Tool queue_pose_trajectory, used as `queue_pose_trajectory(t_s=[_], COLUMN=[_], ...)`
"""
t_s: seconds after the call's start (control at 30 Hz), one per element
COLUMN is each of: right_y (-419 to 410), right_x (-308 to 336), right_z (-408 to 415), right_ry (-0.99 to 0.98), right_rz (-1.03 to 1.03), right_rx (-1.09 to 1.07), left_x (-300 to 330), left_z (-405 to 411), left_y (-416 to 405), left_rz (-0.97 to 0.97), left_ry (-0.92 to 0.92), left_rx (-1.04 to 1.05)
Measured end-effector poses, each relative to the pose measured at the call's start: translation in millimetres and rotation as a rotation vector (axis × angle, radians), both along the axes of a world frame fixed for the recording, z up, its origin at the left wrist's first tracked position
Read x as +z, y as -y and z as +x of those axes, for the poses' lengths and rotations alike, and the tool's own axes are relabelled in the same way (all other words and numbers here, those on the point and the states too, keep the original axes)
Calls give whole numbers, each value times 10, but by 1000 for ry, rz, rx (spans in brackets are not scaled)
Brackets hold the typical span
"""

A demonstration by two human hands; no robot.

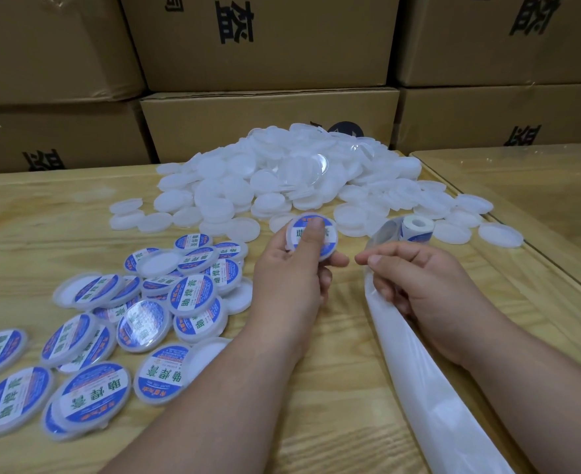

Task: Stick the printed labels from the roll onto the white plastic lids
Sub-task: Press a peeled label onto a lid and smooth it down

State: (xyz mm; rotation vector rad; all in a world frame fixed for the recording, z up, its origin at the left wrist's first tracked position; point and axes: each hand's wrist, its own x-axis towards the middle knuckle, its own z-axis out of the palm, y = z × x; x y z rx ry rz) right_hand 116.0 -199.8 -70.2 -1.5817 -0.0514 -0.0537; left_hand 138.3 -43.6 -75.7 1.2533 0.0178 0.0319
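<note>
Now pressing: left hand (292, 268) grips a lid (313, 239), thumb smoothing its label. Right hand (415, 282) pinches the liner (415, 354) trailing from the roll (417, 229). Bare pile (282, 176) beyond, labelled pile (111, 323) left. Next, probably: drop lid left, peel another label.

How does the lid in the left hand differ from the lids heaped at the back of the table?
The lid in the left hand carries a blue and white printed label; the heaped lids are plain white. It is held up, thumb pressing its face; the heaped ones lie loose, overlapping. Both are round white plastic.
</note>
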Motion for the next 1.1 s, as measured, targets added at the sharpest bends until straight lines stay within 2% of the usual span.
queue_pose_trajectory(t_s=[0.3, 0.47, 0.57, 0.9, 1.03, 1.1], right_y=[-6, -2, 10, 36, 44, 56], right_x=[6, -4, -28, -77, -89, -101], right_z=[-4, 5, 20, 56, 57, 63], right_ry=[5, 4, 8, 23, 11, 3], right_rz=[-9, -5, -9, -19, -17, -14], right_rx=[-29, -38, -39, -35, -34, -29], left_x=[-49, 38, 30, 14, -17, -6], left_z=[65, 100, 118, 88, 104, 106], left_y=[-24, -41, -50, -114, -96, -67], left_rz=[-165, -457, -560, -715, -712, -651], left_ry=[-80, -203, -235, -175, -147, -137], left_rx=[60, 157, 213, 245, 240, 224])
